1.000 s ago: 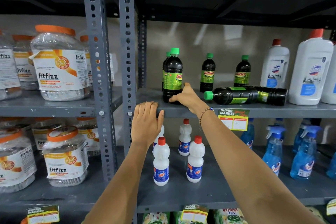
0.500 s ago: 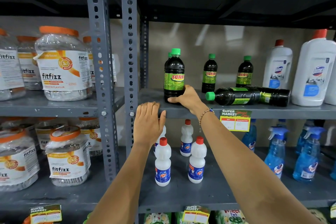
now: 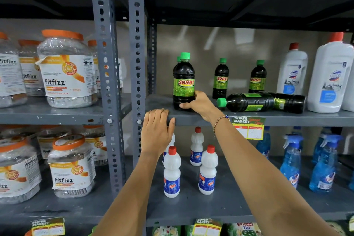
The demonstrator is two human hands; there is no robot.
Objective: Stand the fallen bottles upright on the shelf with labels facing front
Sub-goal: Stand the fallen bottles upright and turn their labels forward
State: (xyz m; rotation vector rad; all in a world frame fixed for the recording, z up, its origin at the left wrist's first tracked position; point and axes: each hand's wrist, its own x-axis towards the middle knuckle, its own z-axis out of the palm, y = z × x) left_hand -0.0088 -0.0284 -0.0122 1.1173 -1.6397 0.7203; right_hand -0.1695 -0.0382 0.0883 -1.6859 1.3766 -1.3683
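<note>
A dark Sunny bottle with a green cap stands upright at the front left of the grey shelf, its red-and-green label facing front. My right hand grips its base. My left hand rests flat on the shelf's front edge, holding nothing. Another bottle stands just behind the held one, mostly hidden. Two more Sunny bottles stand upright further back. Two fallen Sunny bottles lie on their sides to the right: the front one has its green cap pointing left, the other lies behind it.
Large white Domex bottles stand at the shelf's right end. Small white red-capped bottles and blue spray bottles fill the shelf below. Fitfizz jars occupy the left rack beyond the grey uprights. A price tag hangs on the shelf edge.
My right hand has turned the upright bottle so that its Sunny label now faces front. My left hand has stayed on the shelf edge.
</note>
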